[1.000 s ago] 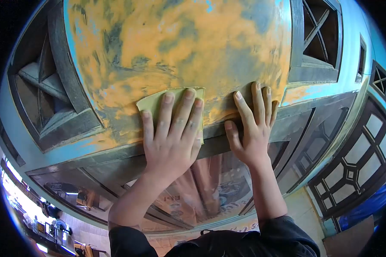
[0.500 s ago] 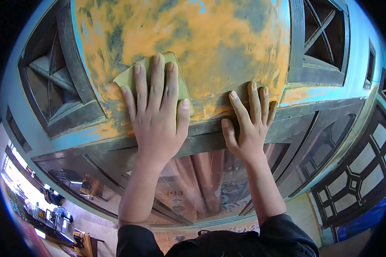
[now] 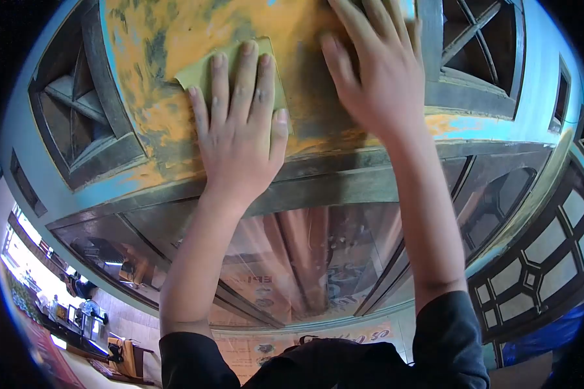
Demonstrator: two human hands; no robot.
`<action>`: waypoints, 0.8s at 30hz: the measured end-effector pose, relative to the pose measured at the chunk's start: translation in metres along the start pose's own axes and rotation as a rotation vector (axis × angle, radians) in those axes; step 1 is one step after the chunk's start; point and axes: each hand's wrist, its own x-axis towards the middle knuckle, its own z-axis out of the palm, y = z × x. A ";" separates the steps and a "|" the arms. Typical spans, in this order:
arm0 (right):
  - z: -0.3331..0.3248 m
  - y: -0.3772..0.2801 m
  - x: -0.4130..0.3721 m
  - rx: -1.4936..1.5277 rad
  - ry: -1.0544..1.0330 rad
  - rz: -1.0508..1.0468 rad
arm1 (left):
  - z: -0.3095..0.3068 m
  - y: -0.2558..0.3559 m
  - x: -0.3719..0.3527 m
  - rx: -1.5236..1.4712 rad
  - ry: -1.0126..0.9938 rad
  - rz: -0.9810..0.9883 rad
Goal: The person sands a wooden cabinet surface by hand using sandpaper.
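My left hand (image 3: 240, 123) lies flat with its fingers spread on a yellowish sheet (image 3: 201, 72), which looks like sandpaper. Beneath the sheet is a curved panel (image 3: 149, 39) coated in patchy orange, grey and some blue. Farther right, my right hand (image 3: 386, 78) is raised in front of the panel's right part, fingers apart and slightly blurred, with nothing visible in it. Whether its fingertips touch the panel cannot be made out. A grey wooden ledge (image 3: 331, 188) runs below both hands.
Dark wooden frames with crossed bars flank the panel at left (image 3: 78, 104) and right (image 3: 480, 39). Glass (image 3: 305, 259) sits below the ledge. A dark lattice (image 3: 532, 272) stands at lower right. Furniture and a fan (image 3: 92, 310) are at lower left.
My right hand has lifted from near the panel's lower edge and moved upward. In the picture, my left hand and the sheet sit higher, while the view has also shifted slightly.
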 end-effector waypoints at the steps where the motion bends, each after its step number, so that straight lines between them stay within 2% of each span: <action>1: -0.004 0.001 0.028 -0.048 -0.017 -0.012 | 0.002 0.006 -0.007 0.003 -0.016 0.012; 5: 0.005 0.003 0.067 -0.139 0.070 -0.078 | -0.003 0.004 -0.001 0.015 -0.013 0.026; 10: 0.007 -0.002 0.046 -0.210 0.072 -0.047 | -0.006 -0.023 0.030 -0.001 0.149 -0.017; 14: 0.006 -0.001 0.038 -0.182 0.071 -0.027 | 0.002 0.004 -0.015 0.004 -0.067 0.087; 15: 0.006 0.000 0.038 -0.184 0.073 -0.026 | -0.001 -0.002 -0.015 0.029 -0.069 0.111; 19: 0.005 -0.002 0.037 -0.237 0.052 -0.018 | -0.013 -0.054 0.028 0.050 0.129 0.068; 22: 0.003 -0.007 0.038 -0.249 0.028 0.019 | -0.015 -0.064 0.028 0.061 0.152 0.022; 24: -0.001 -0.013 0.036 -0.259 -0.017 0.066 | -0.015 -0.048 -0.004 0.044 0.012 0.041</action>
